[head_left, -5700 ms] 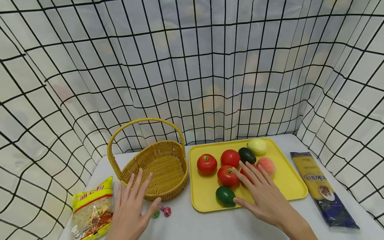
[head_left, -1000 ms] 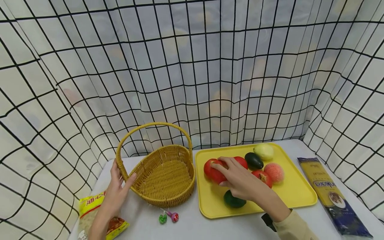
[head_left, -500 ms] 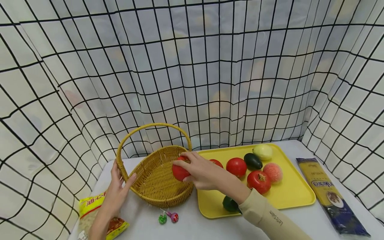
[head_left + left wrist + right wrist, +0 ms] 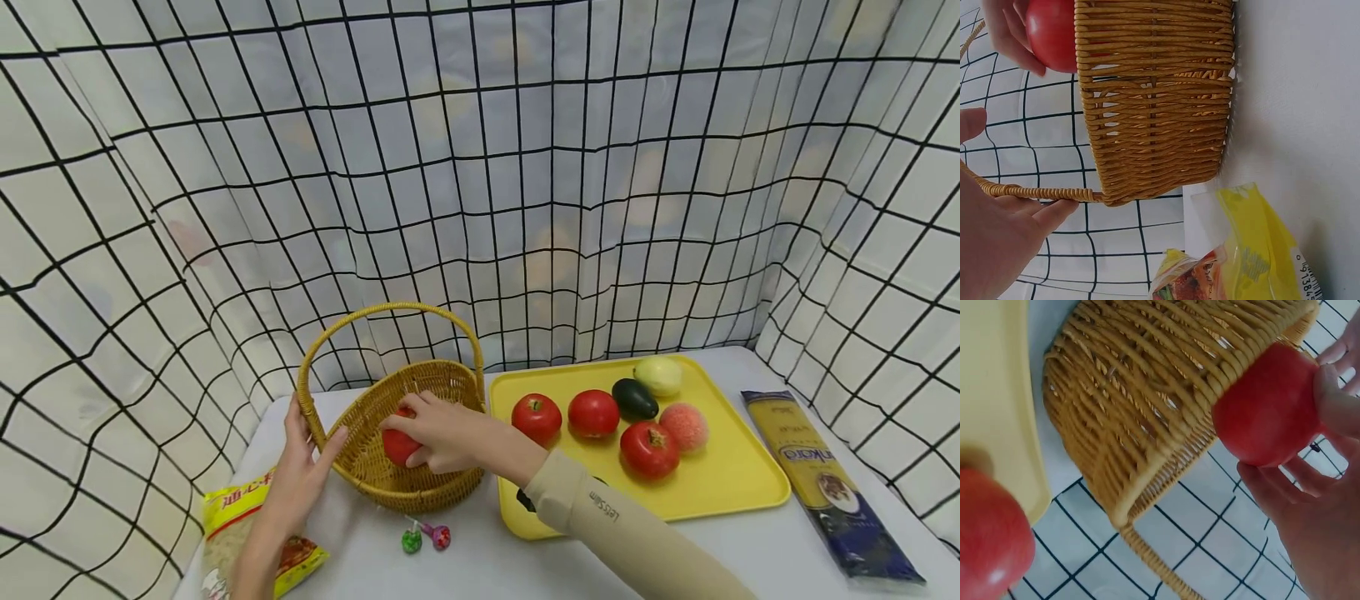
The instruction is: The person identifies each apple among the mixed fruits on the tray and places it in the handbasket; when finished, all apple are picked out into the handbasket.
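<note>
A wicker basket with a tall arched handle stands left of the yellow tray. My right hand grips a red tomato from above, inside the basket's opening. In the right wrist view the tomato shows at the rim, between thumb and fingers. My left hand holds the basket at the left foot of the handle; the left wrist view has the handle passing between thumb and fingers. Still on the tray are red tomatoes and a red fruit with a brown crown.
Also on the tray lie a dark green oval fruit, a pale yellow-green fruit and a peach. Two lollipops lie before the basket. A yellow food bag is at left, a long Ankara packet at right.
My right hand has lifted the tomato from the tray and carried it left, down into the basket. The left hand, over the table at first, took the handle and has stayed there.
</note>
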Demonstrator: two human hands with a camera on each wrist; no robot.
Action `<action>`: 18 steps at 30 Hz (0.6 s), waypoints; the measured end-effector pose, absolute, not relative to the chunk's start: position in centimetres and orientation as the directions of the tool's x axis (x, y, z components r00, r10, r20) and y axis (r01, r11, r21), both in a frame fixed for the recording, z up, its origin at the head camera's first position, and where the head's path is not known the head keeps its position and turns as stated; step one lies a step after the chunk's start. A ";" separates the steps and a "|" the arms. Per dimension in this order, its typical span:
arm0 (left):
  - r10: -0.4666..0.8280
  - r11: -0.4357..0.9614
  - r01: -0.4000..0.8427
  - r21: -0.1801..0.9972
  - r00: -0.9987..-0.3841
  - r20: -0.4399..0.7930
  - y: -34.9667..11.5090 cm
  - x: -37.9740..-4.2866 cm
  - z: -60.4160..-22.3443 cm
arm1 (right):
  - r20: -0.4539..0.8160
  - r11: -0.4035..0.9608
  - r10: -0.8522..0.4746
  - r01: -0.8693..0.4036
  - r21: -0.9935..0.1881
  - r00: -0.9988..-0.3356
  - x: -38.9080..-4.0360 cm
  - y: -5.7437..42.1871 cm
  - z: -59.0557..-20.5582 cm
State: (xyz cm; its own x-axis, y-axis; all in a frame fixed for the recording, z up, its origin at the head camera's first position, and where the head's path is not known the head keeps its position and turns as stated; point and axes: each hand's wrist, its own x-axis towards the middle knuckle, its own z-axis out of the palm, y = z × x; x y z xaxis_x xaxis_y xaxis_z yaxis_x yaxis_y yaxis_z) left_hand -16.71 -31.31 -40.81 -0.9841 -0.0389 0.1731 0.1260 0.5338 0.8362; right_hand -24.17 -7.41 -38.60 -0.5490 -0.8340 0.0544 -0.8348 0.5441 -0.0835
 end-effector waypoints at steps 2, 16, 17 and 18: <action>-0.040 0.536 0.123 0.835 -0.985 0.171 -31.2 -16.7 -40.8 | 0.030 0.556 -0.828 -0.827 -0.081 -0.560 -24.2 -7.9 -38.9; -0.048 0.545 0.119 0.830 -0.984 0.172 -31.5 -16.7 -40.9 | -0.069 0.590 -0.808 -0.804 -0.072 -0.586 -24.5 -9.5 -40.1; -0.047 0.543 0.118 0.831 -0.984 0.170 -31.5 -16.7 -40.8 | -0.074 0.592 -0.805 -0.803 -0.069 -0.588 -24.5 -9.5 -40.1; -0.045 0.541 0.118 0.833 -0.985 0.169 -31.5 -16.7 -40.8 | -0.079 0.596 -0.803 -0.800 -0.066 -0.591 -24.5 -9.6 -40.0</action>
State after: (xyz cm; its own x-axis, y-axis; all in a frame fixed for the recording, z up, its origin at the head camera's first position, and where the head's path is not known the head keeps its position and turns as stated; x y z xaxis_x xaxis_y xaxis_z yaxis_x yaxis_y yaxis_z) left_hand -16.66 -31.46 -40.79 -0.9845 -0.0453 0.1693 0.1182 0.5412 0.8325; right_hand -24.53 -9.63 -40.03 -0.5912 -0.8027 -0.0789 -0.8003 0.5959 -0.0657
